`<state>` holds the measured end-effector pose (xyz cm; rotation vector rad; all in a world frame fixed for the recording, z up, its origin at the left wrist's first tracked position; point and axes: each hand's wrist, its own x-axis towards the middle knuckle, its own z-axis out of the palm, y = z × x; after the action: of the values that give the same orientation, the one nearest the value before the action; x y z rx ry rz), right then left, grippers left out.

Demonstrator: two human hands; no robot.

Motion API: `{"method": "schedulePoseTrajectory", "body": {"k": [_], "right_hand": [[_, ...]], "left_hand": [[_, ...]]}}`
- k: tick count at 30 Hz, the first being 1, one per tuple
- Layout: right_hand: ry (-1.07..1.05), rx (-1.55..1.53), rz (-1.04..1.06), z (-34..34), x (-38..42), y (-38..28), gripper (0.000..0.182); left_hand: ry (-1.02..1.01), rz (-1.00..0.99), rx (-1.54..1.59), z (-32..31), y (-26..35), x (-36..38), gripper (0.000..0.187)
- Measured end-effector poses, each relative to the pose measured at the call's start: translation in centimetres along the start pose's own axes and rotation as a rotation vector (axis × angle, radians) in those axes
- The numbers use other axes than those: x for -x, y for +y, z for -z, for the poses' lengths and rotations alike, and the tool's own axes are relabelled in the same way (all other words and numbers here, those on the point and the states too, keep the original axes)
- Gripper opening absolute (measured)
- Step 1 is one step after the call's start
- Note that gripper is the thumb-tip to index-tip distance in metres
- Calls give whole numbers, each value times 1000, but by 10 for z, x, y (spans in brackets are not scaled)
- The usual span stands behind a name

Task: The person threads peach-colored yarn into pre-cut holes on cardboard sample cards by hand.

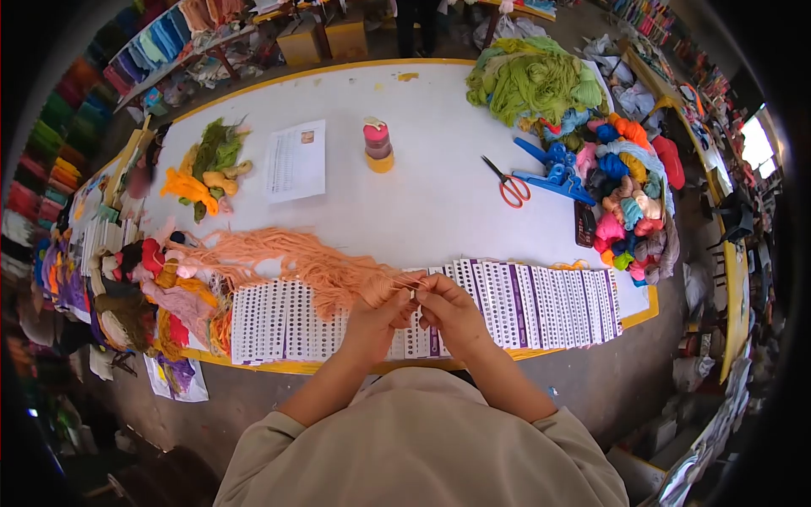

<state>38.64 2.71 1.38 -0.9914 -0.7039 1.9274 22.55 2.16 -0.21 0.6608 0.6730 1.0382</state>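
Note:
My left hand [380,306] and my right hand [449,311] meet near the front edge of the table, fingers pinched together on thin peach yarn. A long loose bundle of peach yarn [287,253] runs leftward from my left hand across the tabletop. Beneath both hands lies a long row of overlapping white cards [549,304] with rows of dark holes and some purple strips. The exact strands between my fingertips are too small to make out.
Scissors [512,189], blue clamps [553,169] and a dark phone-like object [585,224] lie at right, beside coloured yarn skeins [629,186] and green yarn [536,80]. A pink-and-yellow cone [378,145] and printed sheet [296,162] are further back. A person's legs [416,29] show beyond.

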Motion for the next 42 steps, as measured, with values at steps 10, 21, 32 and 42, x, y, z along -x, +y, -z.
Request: {"method": "schedulePoseTrajectory", "body": {"k": [10,21,32,42], "right_hand": [[57,385,64,29,-38,-5,9],[297,264,110,124,-41,2,7],[1246,-193,380,485,52,-79,12],[256,949,-154,266,-108,51,11]], "left_hand": [[209,29,86,-9,-16,-44,32],[642,58,21,108,18,-60,18],[1163,-405,121,417,151,96,21],[527,593,340,178,-65,-86,21]]}}
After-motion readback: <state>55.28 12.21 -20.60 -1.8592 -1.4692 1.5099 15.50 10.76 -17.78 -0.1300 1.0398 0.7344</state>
